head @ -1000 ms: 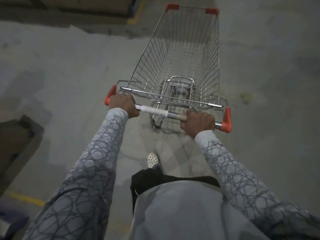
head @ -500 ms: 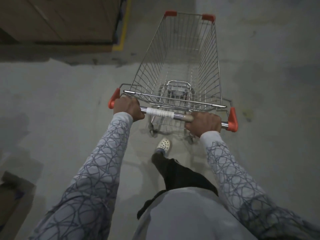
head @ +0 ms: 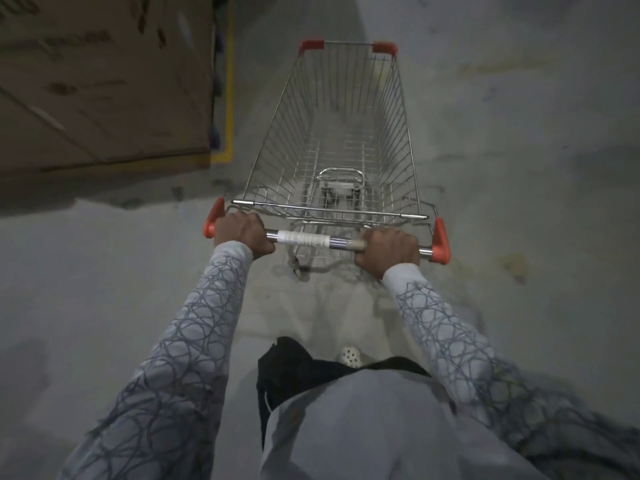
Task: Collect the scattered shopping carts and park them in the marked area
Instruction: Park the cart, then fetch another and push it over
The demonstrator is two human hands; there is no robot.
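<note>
Body: a grey top (head: 363,427) and dark trousers (head: 287,368) fill the bottom edge; the tip of a pale perforated shoe (head: 349,355) shows on the floor (head: 104,289).
Sleeves: patterned grey, both stretched forward to the cart.
Left grip (head: 242,233): clenched round the handle bar (head: 304,239) at its left end, touching the red end cap (head: 212,220).
Right grip (head: 388,252): clenched round the same bar near its right end, with a short bare stretch of chrome before the other red cap (head: 440,241).
Handle bar: chrome, with a white label wrapped between the two grips.
Shopping cart (head: 329,212): straight ahead on the grey concrete floor, its wire basket pointing away and a seat flap (head: 341,183) folded at the rear.
Yellow line (head: 228,98): painted on the floor to the cart's left, apart from it.
Cardboard box (head: 104,81): large, far left, beyond the line; its print is blurred.
</note>
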